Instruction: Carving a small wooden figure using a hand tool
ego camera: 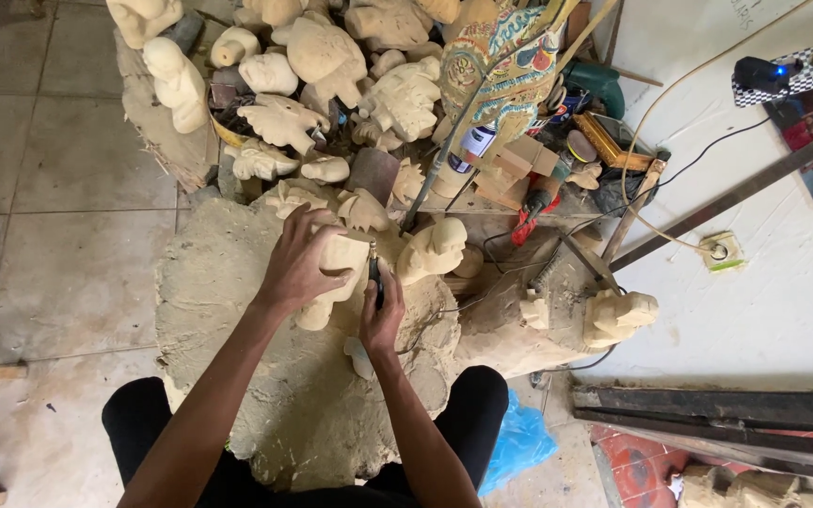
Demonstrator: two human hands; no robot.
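Gripping a wooden carving, left hand fingers curled over.

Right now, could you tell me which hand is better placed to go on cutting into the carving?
The right hand: it grips the rotary tool, whose tip sits against the carving. The left hand is wrapped over the carving, steadying it.

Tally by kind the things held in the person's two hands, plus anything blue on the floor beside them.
Pale wood carving, in the left hand: 1
Dark handheld tool, in the right hand: 1
Blue plastic bag: 1
Total: 3
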